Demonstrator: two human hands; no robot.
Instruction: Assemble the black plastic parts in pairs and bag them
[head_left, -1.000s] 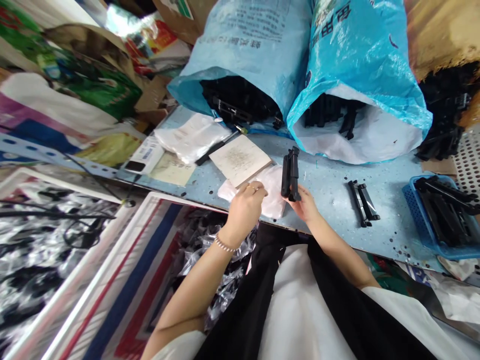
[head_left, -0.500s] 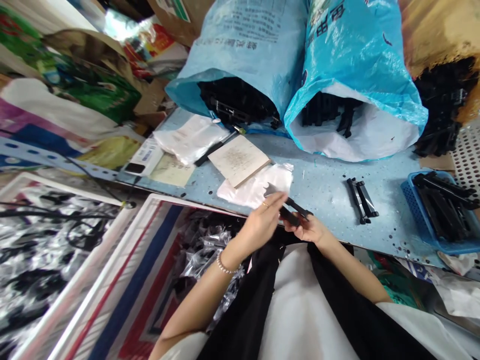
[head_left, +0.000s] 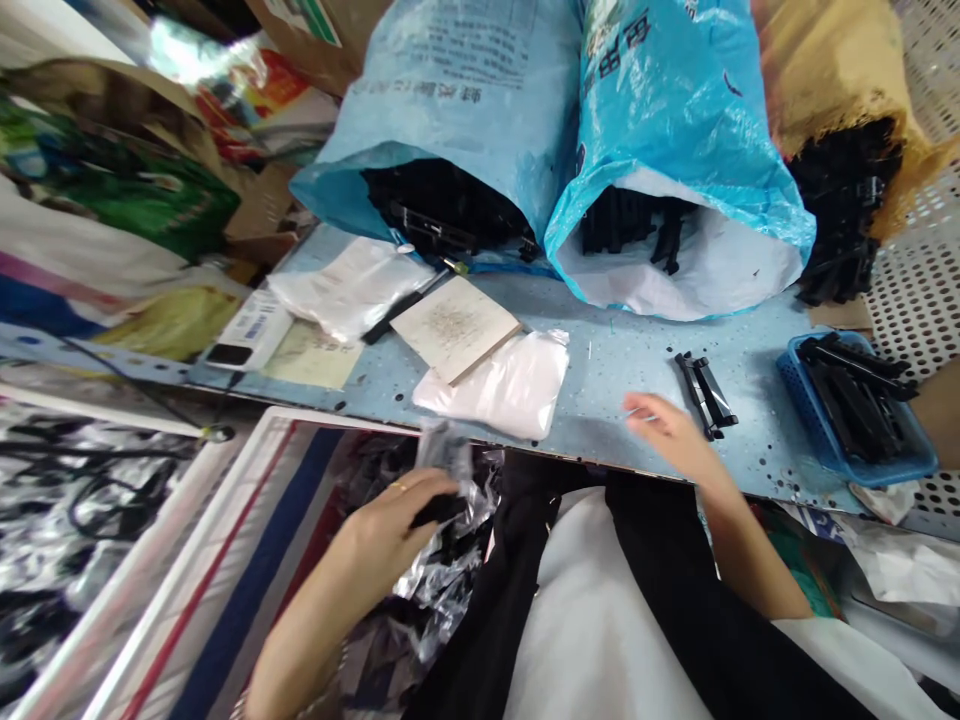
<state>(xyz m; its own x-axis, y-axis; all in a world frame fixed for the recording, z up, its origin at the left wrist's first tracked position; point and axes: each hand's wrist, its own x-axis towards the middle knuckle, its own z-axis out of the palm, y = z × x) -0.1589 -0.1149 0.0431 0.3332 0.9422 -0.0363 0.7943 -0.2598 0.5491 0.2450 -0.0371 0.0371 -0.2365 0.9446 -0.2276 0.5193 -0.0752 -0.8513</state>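
Observation:
My left hand [head_left: 397, 515] is low over the striped-sided bin, its fingers closed on a clear plastic bag [head_left: 444, 450] that seems to hold a black plastic part. The bag is smeared by motion and partly covered by the fingers. Below it lie many bagged black parts [head_left: 431, 590]. My right hand [head_left: 671, 432] hovers over the table's front edge with fingers stretched out and nothing in them. Just right of its fingers, a pair of black plastic parts [head_left: 705, 396] lies on the blue table [head_left: 600, 385].
A stack of clear bags [head_left: 517, 385] lies under a square board [head_left: 456, 325]. Behind stand two blue sacks [head_left: 465, 90] and a yellow sack [head_left: 840, 70], holding black parts. A blue basket [head_left: 825, 440] is at right; another person's arm [head_left: 937, 410] reaches beside it.
My left hand has moved down and left from the table to over the bin with the bagged part. My right hand has let go and shifted right towards the black pair.

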